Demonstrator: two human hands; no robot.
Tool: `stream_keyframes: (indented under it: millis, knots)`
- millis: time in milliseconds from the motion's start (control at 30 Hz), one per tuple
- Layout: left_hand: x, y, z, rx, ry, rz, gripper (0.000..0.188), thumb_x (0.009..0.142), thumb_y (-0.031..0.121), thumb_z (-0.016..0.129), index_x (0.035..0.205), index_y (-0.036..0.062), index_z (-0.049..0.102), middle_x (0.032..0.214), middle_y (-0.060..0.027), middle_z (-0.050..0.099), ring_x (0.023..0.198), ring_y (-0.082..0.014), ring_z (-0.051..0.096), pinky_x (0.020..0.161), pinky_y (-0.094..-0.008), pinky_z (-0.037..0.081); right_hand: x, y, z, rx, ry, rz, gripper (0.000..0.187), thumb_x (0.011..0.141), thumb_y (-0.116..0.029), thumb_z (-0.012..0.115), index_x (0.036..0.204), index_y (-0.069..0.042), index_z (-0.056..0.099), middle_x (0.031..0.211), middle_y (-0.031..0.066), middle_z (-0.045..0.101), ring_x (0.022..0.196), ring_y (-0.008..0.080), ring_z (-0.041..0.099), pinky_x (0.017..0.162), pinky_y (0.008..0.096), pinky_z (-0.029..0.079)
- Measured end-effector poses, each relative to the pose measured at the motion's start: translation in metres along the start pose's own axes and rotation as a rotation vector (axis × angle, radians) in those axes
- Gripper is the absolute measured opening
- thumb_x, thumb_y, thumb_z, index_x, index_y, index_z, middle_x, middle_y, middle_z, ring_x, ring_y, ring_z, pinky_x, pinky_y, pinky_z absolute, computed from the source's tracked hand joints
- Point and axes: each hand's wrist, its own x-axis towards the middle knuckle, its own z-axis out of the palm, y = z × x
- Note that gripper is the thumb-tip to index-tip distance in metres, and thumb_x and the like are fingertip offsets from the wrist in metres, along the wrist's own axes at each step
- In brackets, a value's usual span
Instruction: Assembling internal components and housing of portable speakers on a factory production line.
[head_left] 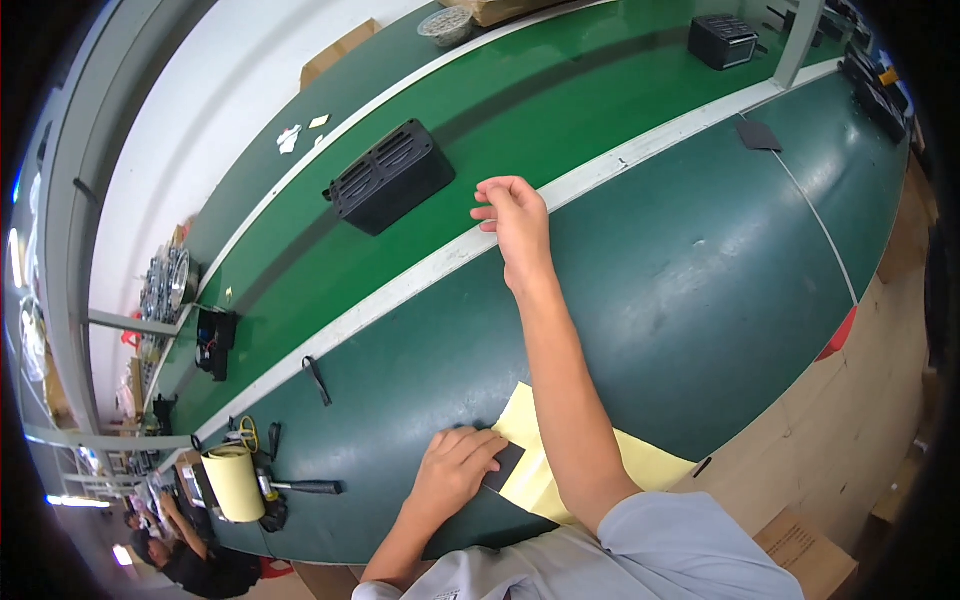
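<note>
Near the table's front edge, my left hand has its fingers bent together on the edge of a dark grey flat piece. That piece lies against a pale yellow sheet, partly covered by my right forearm. My right hand is stretched forward over the white rail, its fingers loosely curled and apart, with nothing visible between them. Just beyond it to the left, apart from the fingers, a black box-shaped housing with a slotted top rests on the green conveyor belt.
To the left stand a yellow roll, a hammer-like black-handled tool and yellow-handled scissors. A black strap lies by the rail. Another black housing sits far right, above a dark flat piece. A person works at lower left.
</note>
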Motion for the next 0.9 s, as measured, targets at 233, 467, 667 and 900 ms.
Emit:
stream_keyframes:
  millis: [233, 467, 667, 900]
  knots:
    - [0.018, 0.013, -0.005, -0.054, -0.215, -0.180, 0.029, 0.080, 0.006, 0.073, 0.107, 0.0061, 0.062, 0.099, -0.0079, 0.064, 0.094, -0.0278, 0.060, 0.088, -0.0403, 0.045, -0.004, 0.003, -0.006, -0.023, -0.016, -0.013, 0.020, 0.098, -0.022, 0.057, 0.101, -0.005, 0.066, 0.103, 0.0058, 0.067, 0.086, 0.0175, 0.067, 0.074, 0.0304, 0.049]
    - [0.001, -0.004, 0.003, -0.135, -0.012, -0.206, 0.011, 0.080, -0.001, 0.069, 0.088, 0.0038, 0.064, 0.093, -0.0096, 0.064, 0.090, -0.0303, 0.062, 0.082, -0.0417, 0.049, 0.001, 0.010, 0.005, -0.050, -0.039, -0.009, 0.018, 0.097, -0.022, 0.059, 0.103, -0.007, 0.066, 0.105, 0.0053, 0.067, 0.086, 0.0171, 0.066, 0.073, 0.0296, 0.049]
    - [-0.009, -0.017, 0.010, -0.566, 0.221, -0.172, 0.010, 0.086, -0.002, 0.066, 0.084, 0.0042, 0.060, 0.100, -0.0095, 0.066, 0.098, -0.0275, 0.064, 0.085, -0.0376, 0.051, 0.007, 0.017, -0.006, -0.154, 0.023, -0.142, 0.019, 0.100, -0.021, 0.062, 0.106, -0.003, 0.067, 0.100, 0.0050, 0.065, 0.089, 0.0163, 0.064, 0.078, 0.0299, 0.053]
    - [-0.036, -0.124, -0.097, -0.775, 0.869, -0.650, 0.026, 0.093, 0.008, 0.070, 0.112, 0.0086, 0.052, 0.090, -0.0032, 0.062, 0.077, -0.0116, 0.056, 0.075, -0.0283, 0.047, -0.009, 0.019, 0.001, -0.252, -0.025, -0.067, 0.015, 0.100, -0.018, 0.060, 0.102, -0.005, 0.065, 0.094, 0.0016, 0.061, 0.071, 0.0098, 0.055, 0.066, 0.0263, 0.046]
